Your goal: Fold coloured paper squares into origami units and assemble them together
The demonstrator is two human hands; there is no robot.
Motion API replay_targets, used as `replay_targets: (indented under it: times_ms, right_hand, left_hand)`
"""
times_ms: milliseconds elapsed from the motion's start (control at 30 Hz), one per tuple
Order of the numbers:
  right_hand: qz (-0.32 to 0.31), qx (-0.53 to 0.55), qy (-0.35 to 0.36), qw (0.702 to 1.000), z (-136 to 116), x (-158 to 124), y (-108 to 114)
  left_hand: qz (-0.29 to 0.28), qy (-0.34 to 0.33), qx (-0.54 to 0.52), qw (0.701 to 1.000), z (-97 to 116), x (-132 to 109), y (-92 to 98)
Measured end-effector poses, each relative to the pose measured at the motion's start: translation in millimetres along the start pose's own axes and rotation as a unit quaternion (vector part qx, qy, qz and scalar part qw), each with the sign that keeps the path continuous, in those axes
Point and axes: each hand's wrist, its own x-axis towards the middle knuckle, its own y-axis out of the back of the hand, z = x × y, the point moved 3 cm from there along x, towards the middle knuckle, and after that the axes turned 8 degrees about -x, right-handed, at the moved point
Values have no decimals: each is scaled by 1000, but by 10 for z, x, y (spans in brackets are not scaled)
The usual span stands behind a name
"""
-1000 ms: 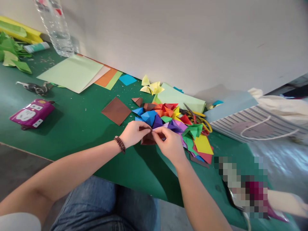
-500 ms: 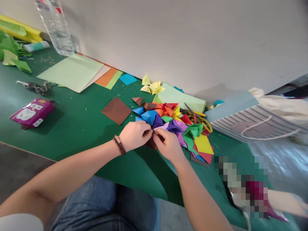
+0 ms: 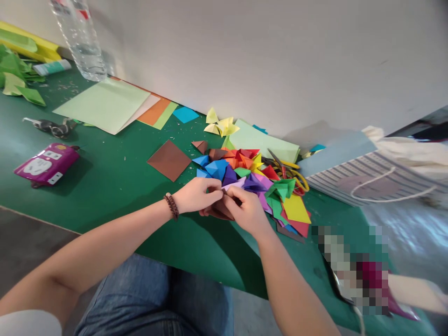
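Both my hands meet over the green table (image 3: 115, 182), pinching a small folded brown paper piece (image 3: 220, 209). My left hand (image 3: 194, 195), with a bead bracelet on the wrist, grips its left side. My right hand (image 3: 247, 210) is closed on its right side, and most of the piece is hidden under my fingers. Just beyond my hands lies a heap of folded paper pieces (image 3: 252, 175) in blue, purple, orange, red, green and yellow. A flat brown paper square (image 3: 169, 160) lies to the left of the heap.
Yellow-handled scissors (image 3: 289, 172) lie by the heap. A striped paper bag (image 3: 367, 179) lies on its side at right. Pale green and orange sheets (image 3: 105, 105), a water bottle (image 3: 80, 39), a glue tube (image 3: 52, 67) and a pink power strip (image 3: 47, 164) are at left. A wall runs along the table's far edge.
My hands have turned and folded the brown piece between them; less of it shows now. They have stayed in almost the same spot.
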Motion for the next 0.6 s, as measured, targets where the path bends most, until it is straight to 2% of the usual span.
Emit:
replay_targets:
  times_ms: [67, 167, 333, 400, 467, 600]
  right_hand:
    - [-1, 29, -10, 1000, 14, -1, -8]
    - [21, 66, -16, 997, 36, -4, 4]
    - [43, 101, -34, 993, 90, 5, 41]
    - [62, 97, -45, 992, 115, 9, 62]
    - [65, 90, -57, 992, 137, 10, 72]
    - [12, 125, -73, 989, 173, 4, 45]
  left_hand:
    - [-44, 64, -147, 986, -42, 10, -27]
    - [-84, 84, -320, 940, -92, 34, -54]
    - [-127, 123, -487, 855, -147, 37, -93]
    - [-131, 138, -519, 833, -146, 31, -108]
    - [-129, 144, -520, 832, -149, 28, -118]
    - [-106, 146, -496, 849, -200, 41, -126]
